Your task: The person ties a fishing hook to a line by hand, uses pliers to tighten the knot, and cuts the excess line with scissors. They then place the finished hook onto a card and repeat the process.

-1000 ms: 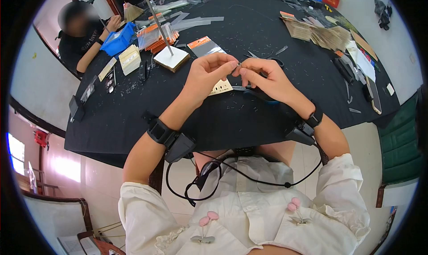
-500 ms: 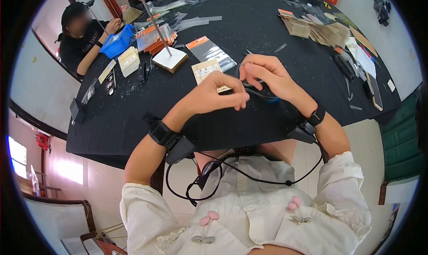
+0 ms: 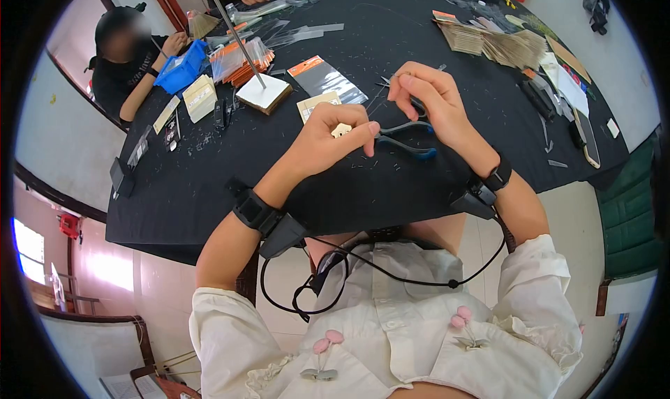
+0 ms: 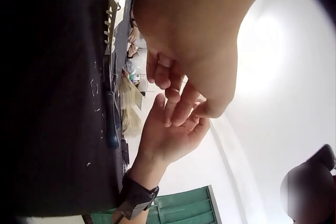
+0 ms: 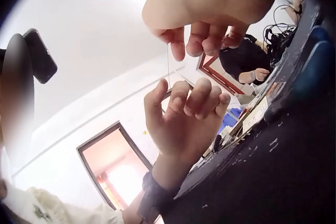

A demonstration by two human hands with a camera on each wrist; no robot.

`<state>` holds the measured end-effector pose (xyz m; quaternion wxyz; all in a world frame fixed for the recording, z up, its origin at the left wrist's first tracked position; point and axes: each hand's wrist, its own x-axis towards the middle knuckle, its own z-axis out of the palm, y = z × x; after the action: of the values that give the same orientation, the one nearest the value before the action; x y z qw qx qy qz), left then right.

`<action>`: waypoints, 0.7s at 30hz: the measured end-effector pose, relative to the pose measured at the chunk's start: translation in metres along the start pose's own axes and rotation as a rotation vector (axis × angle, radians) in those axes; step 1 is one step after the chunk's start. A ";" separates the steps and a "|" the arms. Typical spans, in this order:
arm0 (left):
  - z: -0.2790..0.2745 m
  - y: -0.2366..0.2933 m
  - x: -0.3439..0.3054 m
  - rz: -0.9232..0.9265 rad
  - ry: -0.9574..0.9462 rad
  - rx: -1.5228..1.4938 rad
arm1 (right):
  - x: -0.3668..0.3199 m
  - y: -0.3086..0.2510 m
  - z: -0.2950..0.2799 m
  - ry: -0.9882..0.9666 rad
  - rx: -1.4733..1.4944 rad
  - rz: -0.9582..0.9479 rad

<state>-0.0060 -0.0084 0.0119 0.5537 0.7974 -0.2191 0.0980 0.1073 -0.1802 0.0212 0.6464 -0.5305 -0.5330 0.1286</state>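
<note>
A thin clear strand (image 5: 168, 64) spans the gap between the two hands in the right wrist view. Thumb and index finger of the left hand (image 3: 331, 137) pinch its lower end, above a cream card (image 3: 317, 104) that this hand partly covers. Higher and to the right, the right hand (image 3: 434, 99) pinches the other end between thumb and fingertips, its other fingers bent. Pliers with blue-tipped handles (image 3: 419, 152) lie on the black table beneath the hands. Whether anything tiny hangs on the strand cannot be made out.
A clear bag with orange header (image 3: 328, 78) lies behind the card. At left stand a white-topped block (image 3: 264, 94) with a metal rod and a blue basket (image 3: 181, 68). Brown packets (image 3: 488, 43) and a phone (image 3: 586, 141) are at right. Another person sits at left.
First close together, the hands have drawn apart: the left came down toward the person, and the right has now moved up and right. The pliers' handles show more fully.
</note>
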 end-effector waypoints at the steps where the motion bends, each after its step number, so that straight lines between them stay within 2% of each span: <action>1: -0.001 0.002 0.000 -0.036 -0.022 0.027 | 0.000 0.000 0.000 0.032 -0.012 -0.016; 4: 0.002 0.012 -0.001 -0.129 -0.060 0.017 | 0.000 0.000 -0.001 0.061 -0.030 -0.019; 8: 0.001 0.006 0.000 -0.092 0.024 -0.041 | 0.002 -0.006 -0.004 0.098 -0.033 -0.034; 10: 0.000 0.007 -0.002 -0.156 -0.087 -0.057 | 0.002 -0.007 -0.007 0.126 -0.031 -0.045; 14: 0.007 0.007 -0.003 -0.122 -0.195 -0.154 | 0.001 -0.001 -0.005 0.072 -0.052 0.003; 15: 0.007 0.007 -0.003 -0.122 -0.195 -0.154 | 0.001 0.001 -0.003 0.033 -0.060 0.064; 17: 0.006 0.009 -0.003 -0.073 -0.061 -0.205 | 0.001 0.004 0.001 -0.045 -0.129 0.134; 21: 0.003 0.010 -0.002 -0.068 0.077 -0.253 | -0.003 0.007 0.009 -0.162 -0.172 0.234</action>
<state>-0.0125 -0.0138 0.0185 0.6610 0.7236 -0.1814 0.0813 0.1015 -0.1741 0.0125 0.5342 -0.6301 -0.5271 0.1993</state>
